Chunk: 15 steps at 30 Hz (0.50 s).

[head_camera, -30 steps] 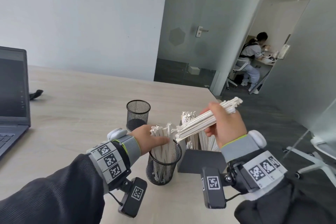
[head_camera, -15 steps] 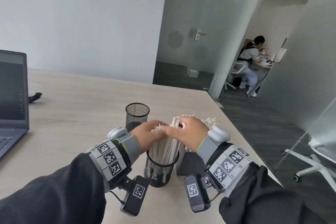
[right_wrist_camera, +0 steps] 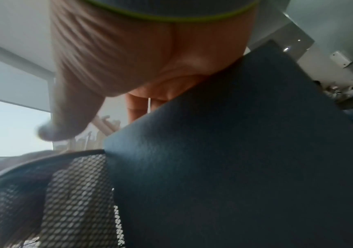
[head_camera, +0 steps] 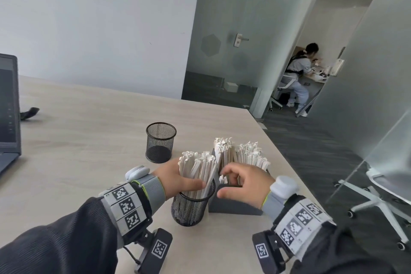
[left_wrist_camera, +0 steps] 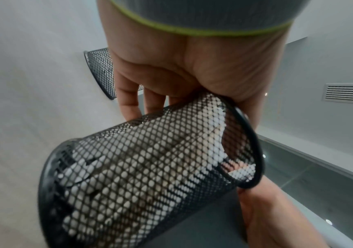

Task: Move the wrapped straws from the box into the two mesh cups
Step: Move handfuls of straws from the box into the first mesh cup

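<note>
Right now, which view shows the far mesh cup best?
Head view: the far mesh cup stands whole on the table, upright and with no straws in it. Left wrist shows only a sliver behind the left hand. Right wrist doesn't show it.

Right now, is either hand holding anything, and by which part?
The left hand grips the near mesh cup at its rim, thumb inside. The right hand reaches into the box; any hold is hidden.
</note>
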{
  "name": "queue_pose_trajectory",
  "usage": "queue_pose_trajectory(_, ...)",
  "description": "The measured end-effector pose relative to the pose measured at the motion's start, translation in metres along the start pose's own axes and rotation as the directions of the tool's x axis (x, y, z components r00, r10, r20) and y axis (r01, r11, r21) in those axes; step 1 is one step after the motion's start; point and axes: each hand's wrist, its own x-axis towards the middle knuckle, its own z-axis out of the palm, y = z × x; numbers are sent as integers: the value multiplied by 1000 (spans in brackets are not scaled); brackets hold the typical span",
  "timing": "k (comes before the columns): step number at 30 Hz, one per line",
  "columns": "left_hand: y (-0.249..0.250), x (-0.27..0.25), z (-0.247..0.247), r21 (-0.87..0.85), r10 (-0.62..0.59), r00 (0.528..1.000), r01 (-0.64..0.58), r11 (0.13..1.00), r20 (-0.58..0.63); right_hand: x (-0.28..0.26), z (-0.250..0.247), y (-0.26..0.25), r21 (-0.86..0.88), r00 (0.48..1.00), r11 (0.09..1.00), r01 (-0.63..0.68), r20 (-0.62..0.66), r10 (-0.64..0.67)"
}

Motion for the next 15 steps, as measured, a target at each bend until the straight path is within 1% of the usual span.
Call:
queue_pose_trajectory(2,2,1,3,1,25,1000,-25,1000,-19,5,6,-4,-43,996,998,52,-71,-55)
queue_pose_trajectory(3,1,0,4,-12,35,999,-35,999,-19,6,7,-6,-29,991,996,80,-105,-83)
queue_pose_trajectory(6,-2,0,7,-52,49,999,-50,997,-9,9,12,-3,45,981,990,136,-149,-128)
queue_pose_trajectory(7,-4,0,6,-53,47,999,-48,997,-13,10,13,-1,69,977,988,140,-170,-126)
queue_pose_trajectory(10,-6,1,5,-65,38,999,-40,997,-28,9,8,3,140,958,986,91,-284,-48)
queue_pose_trajectory(12,-6,0,6,-83,40,999,-43,996,-33,6,-5,2,150,921,987,61,-389,3)
queue_pose_trajectory(14,-6,-1,7,-99,48,998,-50,994,-27,2,-23,0,178,857,983,34,-512,63)
queue_pose_trajectory(15,-6,-2,7,-113,52,998,-54,992,-19,-2,-33,-2,218,814,975,33,-572,101)
